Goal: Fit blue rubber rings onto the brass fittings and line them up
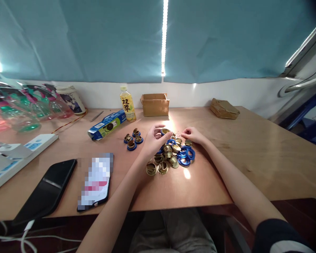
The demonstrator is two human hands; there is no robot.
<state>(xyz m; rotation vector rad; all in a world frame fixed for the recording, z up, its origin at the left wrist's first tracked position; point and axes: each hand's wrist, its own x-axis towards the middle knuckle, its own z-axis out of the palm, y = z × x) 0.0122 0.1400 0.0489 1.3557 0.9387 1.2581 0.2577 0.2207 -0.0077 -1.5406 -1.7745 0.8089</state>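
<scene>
My left hand (154,138) is curled around a round brass-coloured fitting with a blue ring (165,131), held above the near pile. The fingertips of my right hand (193,135) are pinched together at the pile's far right side. A thin, wiry piece (178,134) shows at those fingertips, too small to name surely. Between and below the hands lie loose brass-coloured fittings (168,154) in a heap. Several blue rings (184,161) overlap at the heap's right side. Left of my left hand, a small group of brass fittings with blue rings (132,144) stands apart.
Two phones, one dark (46,188) and one lit (96,182), lie at the left near a power strip (34,146). Behind are a blue carton (107,124), a yellow drink bottle (128,105), an open cardboard box (155,106), a brown packet (223,109) and spray bottles (21,109).
</scene>
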